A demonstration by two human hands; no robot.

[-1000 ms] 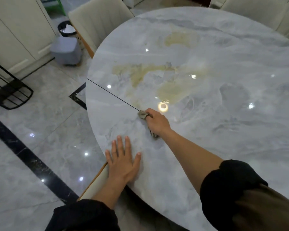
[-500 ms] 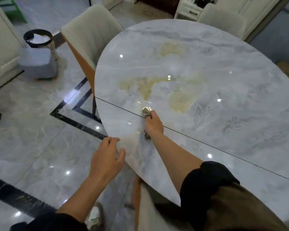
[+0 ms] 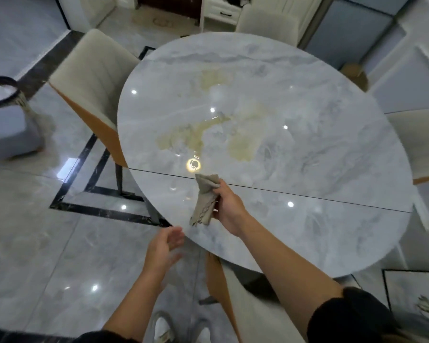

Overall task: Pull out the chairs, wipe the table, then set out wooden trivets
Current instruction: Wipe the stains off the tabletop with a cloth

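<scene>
standing at the near edge, the person's shoes (image 3: pixel 162 328) show on the pale tiled floor (image 3: pixel 35 243). a cream chair with an orange back (image 3: pixel 218 288) stands just beside them, partly beneath the near rim of the round marble table (image 3: pixel 307 219). the left hand (image 3: pixel 164 246) hangs over the floor just off that rim, blurred, fingers loose and holding nothing. the right hand (image 3: pixel 227 206) is above the near part of the tabletop, fingers curled tight around a beige cloth (image 3: pixel 204 199). the cloth's bunched top pokes out at the dark seam crossing the marble and its loose end trails toward the near rim; whether it touches the surface can't be told. beyond the seam lie yellowish patches (image 3: pixel 196 137). a left chair (image 3: pixel 92 78) sits against the left rim, a right chair (image 3: pixel 416 144) at the right rim, a far chair (image 3: pixel 265 23) at the far rim. a black-rimmed bin (image 3: pixel 0 95) stands far left.
</scene>
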